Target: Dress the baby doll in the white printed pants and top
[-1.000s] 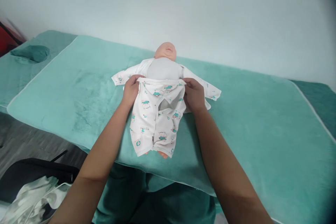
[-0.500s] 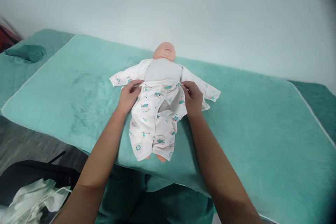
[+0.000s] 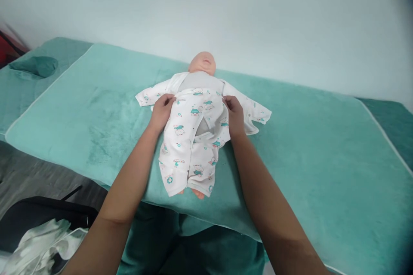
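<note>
A baby doll (image 3: 202, 62) lies on its back on a teal towel (image 3: 309, 146), head away from me. It wears a white printed romper (image 3: 189, 137) with teal animals, open at the chest over a grey torso (image 3: 200, 80). My left hand (image 3: 161, 109) grips the romper's left front edge at the doll's side. My right hand (image 3: 233, 114) grips the right front edge. Both hands are closed on the fabric. The doll's feet (image 3: 197, 193) peek out at the near edge.
A folded dark teal cloth (image 3: 34, 65) lies at the far left of the table. A black chair (image 3: 41, 217) with white plastic-like material (image 3: 38, 245) stands low at the left. A pale wall runs behind the table.
Both hands have pulled the romper's front up over the doll's belly, toward the chest. Less of the grey torso shows now.
</note>
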Motion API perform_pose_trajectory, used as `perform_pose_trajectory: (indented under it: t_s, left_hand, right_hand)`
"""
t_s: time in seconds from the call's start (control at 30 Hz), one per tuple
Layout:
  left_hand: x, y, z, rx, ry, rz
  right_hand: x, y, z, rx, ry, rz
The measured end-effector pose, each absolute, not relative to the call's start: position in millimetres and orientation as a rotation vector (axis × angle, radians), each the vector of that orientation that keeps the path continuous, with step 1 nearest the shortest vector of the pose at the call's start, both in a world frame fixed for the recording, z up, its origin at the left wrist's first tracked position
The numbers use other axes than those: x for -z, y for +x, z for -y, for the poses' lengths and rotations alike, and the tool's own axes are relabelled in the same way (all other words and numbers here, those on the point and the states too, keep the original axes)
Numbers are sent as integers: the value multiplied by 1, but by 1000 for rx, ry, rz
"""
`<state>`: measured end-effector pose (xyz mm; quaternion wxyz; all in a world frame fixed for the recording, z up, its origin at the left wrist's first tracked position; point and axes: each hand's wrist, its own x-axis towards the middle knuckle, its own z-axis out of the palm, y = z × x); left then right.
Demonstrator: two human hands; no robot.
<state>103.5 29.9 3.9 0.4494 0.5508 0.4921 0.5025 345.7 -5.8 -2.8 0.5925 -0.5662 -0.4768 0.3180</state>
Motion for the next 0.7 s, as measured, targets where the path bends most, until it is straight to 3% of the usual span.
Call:
perform_pose_trajectory:
  t_s: [0.23, 0.5, 0.7]
  left_hand:
    - [-5, 105, -32, -1293, 1373, -1111]
    - [-24, 108, -76, -1247, 1630, -1382]
    - [-13, 119, -101, -1143, 1595, -1479]
  right_hand:
    - [-8, 352, -2, -643, -1123, 1366]
    - [-20, 354, -49, -342, -1428, 1498]
    - [-5, 361, -80, -413, -1536, 1333]
